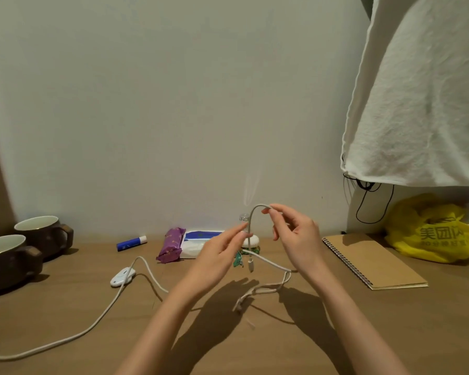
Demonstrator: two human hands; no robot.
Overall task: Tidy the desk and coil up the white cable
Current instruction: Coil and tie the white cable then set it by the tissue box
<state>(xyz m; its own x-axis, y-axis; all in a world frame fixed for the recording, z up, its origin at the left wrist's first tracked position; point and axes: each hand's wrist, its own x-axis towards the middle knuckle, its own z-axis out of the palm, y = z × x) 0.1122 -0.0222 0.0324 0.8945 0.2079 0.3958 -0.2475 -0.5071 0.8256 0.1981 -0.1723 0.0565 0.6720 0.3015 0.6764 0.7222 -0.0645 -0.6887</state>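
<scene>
1. the white cable [257,205] is lifted above the middle of the desk [336,326]. it arches up, and one strand drops to a plug end [251,266] hanging free.
2. the right hand [295,234] pinches the top of the arch between thumb and forefinger, the other fingers loosely spread.
3. the left hand [220,255] reaches in with fairly straight fingers. its fingertips [243,226] are at the hanging strand, but i cannot tell whether they pinch it or only touch it.
4. another stretch runs under the right hand and down to a slack tangle [240,304] lying on the desk.
5. the cable looks light, thin and limp. it bends easily and will likely spring out of a loop unless each turn is pinned.
6. best hold, as i judge it: keep the pinch near the plug end, and let the free hand feed in slack turn by turn.
7. a second cord with an inline switch [122,277] trails off to the left. it is close enough to snag or be mistaken for the first.
8. two mugs [46,234], a notebook [374,261] and a yellow bag [431,231] sit around the edges.
</scene>
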